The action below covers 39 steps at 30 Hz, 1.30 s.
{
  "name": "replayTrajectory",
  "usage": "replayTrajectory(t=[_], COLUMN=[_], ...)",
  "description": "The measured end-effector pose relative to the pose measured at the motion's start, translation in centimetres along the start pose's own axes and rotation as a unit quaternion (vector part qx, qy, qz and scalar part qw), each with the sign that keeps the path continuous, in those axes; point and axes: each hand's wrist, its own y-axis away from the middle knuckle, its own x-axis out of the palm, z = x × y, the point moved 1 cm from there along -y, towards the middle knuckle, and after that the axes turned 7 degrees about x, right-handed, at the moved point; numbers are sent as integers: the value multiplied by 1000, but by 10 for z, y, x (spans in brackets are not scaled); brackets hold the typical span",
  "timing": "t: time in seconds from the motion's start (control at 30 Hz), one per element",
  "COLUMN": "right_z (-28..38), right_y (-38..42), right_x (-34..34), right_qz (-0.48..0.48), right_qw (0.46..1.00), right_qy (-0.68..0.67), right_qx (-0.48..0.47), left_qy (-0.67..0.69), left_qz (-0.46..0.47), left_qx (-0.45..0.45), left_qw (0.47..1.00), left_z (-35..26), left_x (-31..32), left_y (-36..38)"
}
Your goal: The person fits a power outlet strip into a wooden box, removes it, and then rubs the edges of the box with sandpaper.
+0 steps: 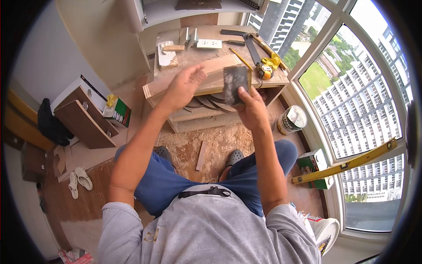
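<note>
A low wooden bench (184,57) stands by the window. On its top lie a white socket plate (209,43), a pencil (240,58), a steel square (250,46) and, at the end nearest the glass, a yellow tape measure (265,71). On the floor just beside that end of the bench stands a paint tin (292,119); further from it a yellow spirit level (347,165) leans across a green box (313,163). Well away on the bench's other side lie white slippers (78,180) and a second green box (118,112).
</note>
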Motion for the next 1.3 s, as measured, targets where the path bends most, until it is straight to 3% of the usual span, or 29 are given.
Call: replayTrajectory(t=[0.03,0.07,0.13,0.2,0.27,0.33,0.4,0.47,0.53,0.57,0.6,0.67,0.73,0.77,0.83,0.87,0.9,1.0,1.1,1.13,1.23,1.27,1.3], right_z=[-12,-23,-41,-40,-30,-35,-52,-60,-38,-19,16,52,70,69,52,31,2,-64,-64,-61,16,32,35], right_y=[8,14,18,24,29,31,27,24,14,-1,0,-35,-76,-90,-119,-112,-117,-83,-80,-98,-133,-124,-130], right_x=[14,22,20,7,4,7,4,7,13,-2,25,24,8,3,-3,11,15,89,99,73,-21,-17,-23], right_qz=[20,39,59,97,153,141,86,51,-23,-54,-103,-162,-150,-166,-128,-97,-36,36,114,90,-110,-109,-57], right_qw=[999,997,993,991,979,977,985,987,977,929,841,701,563,593,543,607,620,557,589,581,552,674,619], right_qy=[-24,-47,-64,-13,-10,58,44,138,203,335,474,598,633,643,681,692,707,727,695,713,721,675,717], right_qx=[21,43,81,94,134,147,146,58,-61,-151,-241,-352,-510,-455,-475,-379,-339,-401,-396,-382,-404,-281,-315], left_qy=[146,146,309,289,145,41,7,-15,-178,-225,-256,-307,-320,-350,-388,-359,-329,-296,-297,-299,-309,-303,-301], left_qz=[-6,-8,28,-16,33,37,14,26,-18,-50,-66,-86,-54,-4,37,72,108,89,102,101,95,82,70], left_qx=[-52,-55,-143,-148,-159,-55,-57,-46,56,99,86,56,-5,6,27,-49,-127,-123,-130,-130,-118,-107,-100], left_qw=[988,988,940,946,976,997,998,998,982,968,961,946,946,937,921,929,930,943,941,940,939,943,946], left_z=[5,2,-7,-8,-8,-12,-14,-19,-33,-30,-37,-32,-4,10,28,35,40,32,30,31,35,36,36], left_x=[13,15,20,22,16,24,25,14,-20,-37,-56,-100,-122,-122,-127,-124,-120,-115,-115,-117,-118,-116,-116], left_y=[8,14,26,39,54,69,79,84,83,78,71,63,51,48,42,43,43,43,41,41,43,43,45])
